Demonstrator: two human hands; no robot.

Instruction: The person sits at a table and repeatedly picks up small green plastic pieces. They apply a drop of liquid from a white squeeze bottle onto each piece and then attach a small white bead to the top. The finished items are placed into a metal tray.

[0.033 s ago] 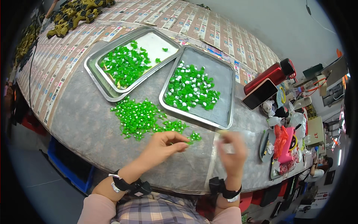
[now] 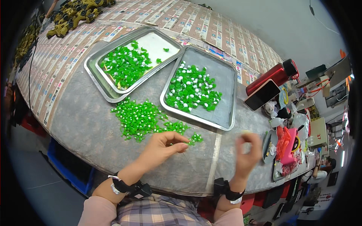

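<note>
In the head view, the left hand [image 2: 160,149] is above the grey worktable [image 2: 83,120], toward its near edge. Its thumb and forefinger are brought close together at the tips, just beside a small cluster of green plastic pieces [image 2: 195,139]; whether they pinch a piece, I cannot tell. The right hand [image 2: 247,156] is raised well apart from it, to the right, beyond the near right corner of the grey-bottomed metal tray [image 2: 223,73]. Its fingers are curled toward the thumb, but they are blurred, so I cannot tell if the grip is empty.

The pieces are in several places. A dense heap of small green pieces with white tips [image 2: 137,118] lies on the worktable, below the near edges of the trays. Green pieces with larger white balls [image 2: 194,90] cover the left and near parts of the grey-bottomed tray. More green and white pieces [image 2: 126,66] fill the left half of a white-bottomed tray [image 2: 156,43], which sits inside a larger metal tray [image 2: 98,84].

As I judge, a good quantity is already gathered in the trays, while the heap and the cluster remain loose outside them. Which pieces are finished, the view does not show.
</note>
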